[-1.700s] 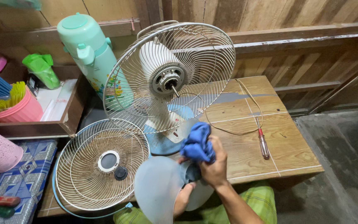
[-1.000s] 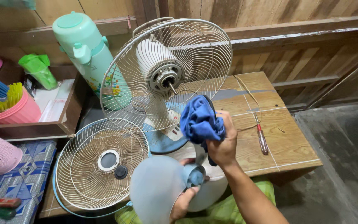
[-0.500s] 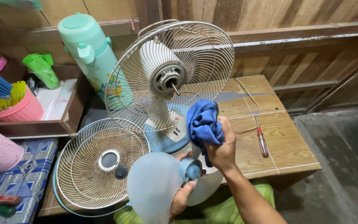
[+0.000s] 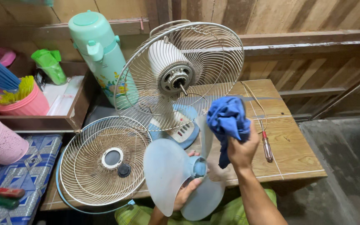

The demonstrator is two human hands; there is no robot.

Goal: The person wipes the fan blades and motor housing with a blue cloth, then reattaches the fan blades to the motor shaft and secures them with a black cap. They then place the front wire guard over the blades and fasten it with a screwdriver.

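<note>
The person's right hand (image 4: 243, 151) is clenched around a bunched blue cloth (image 4: 228, 118), lifted above the wooden counter (image 4: 290, 148) and just beside the upper blade of a translucent pale blue fan blade set (image 4: 176, 177). The left hand (image 4: 187, 189) comes up from below and grips that blade set near its round hub, fingers curled round the lower side, holding it tilted in front of the person's lap, at the near edge of the counter.

Behind it stands the fan itself (image 4: 176, 79), its rear wire guard upright and its bare shaft pointing forward, on a blue and white base with buttons. The front wire guard (image 4: 105, 160) lies flat on the counter to the left, just beside the base. A red-handled screwdriver (image 4: 266, 146) lies on the counter to the right of the cloth, near a thin looped cord. A mint green flask (image 4: 101, 50) stands behind the fan, and a pink tub (image 4: 19, 104) sits further left
</note>
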